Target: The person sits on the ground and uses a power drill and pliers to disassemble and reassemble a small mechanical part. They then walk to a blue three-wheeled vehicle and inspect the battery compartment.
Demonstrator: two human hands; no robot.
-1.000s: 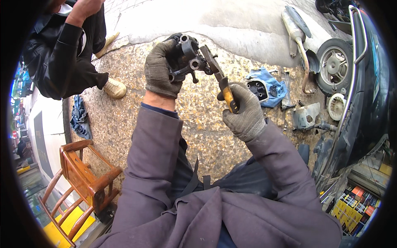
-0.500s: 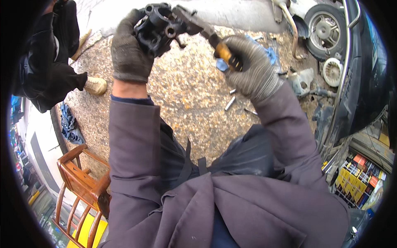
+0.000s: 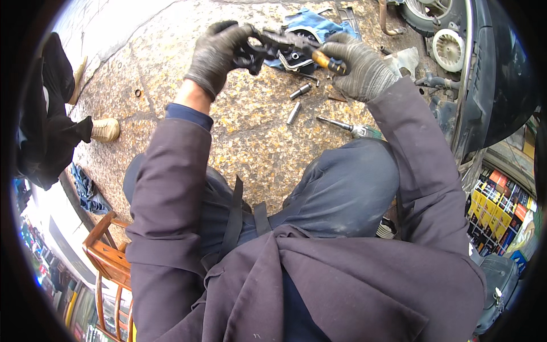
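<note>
My gloved left hand (image 3: 213,60) is closed on a black metal part (image 3: 249,58) with bores and projections. My gloved right hand (image 3: 362,69) is closed round the yellow grip of a dark metal tool (image 3: 322,60), whose far end lies against that part, near my left fingers. Behind both hands an open metal housing (image 3: 297,58) rests on a blue rag (image 3: 331,21), partly hidden by what I hold. Nearer me on the speckled ground lie two small metal cylinders (image 3: 294,113) and a long steel tool with a green body (image 3: 336,123).
Another person's legs and shoe (image 3: 105,130) are at left, above a crumpled cloth (image 3: 88,194) and wooden chair (image 3: 108,256). At right are a wheel (image 3: 424,17), white fan (image 3: 447,50), dark vehicle panel (image 3: 496,85) and battery-like boxes (image 3: 496,211). My bent knee (image 3: 353,182) is below the tools.
Both hands, with the part and tool, have moved over the housing and rag, and the tool lies flatter. The view has shifted, showing more small tools and my knees.
</note>
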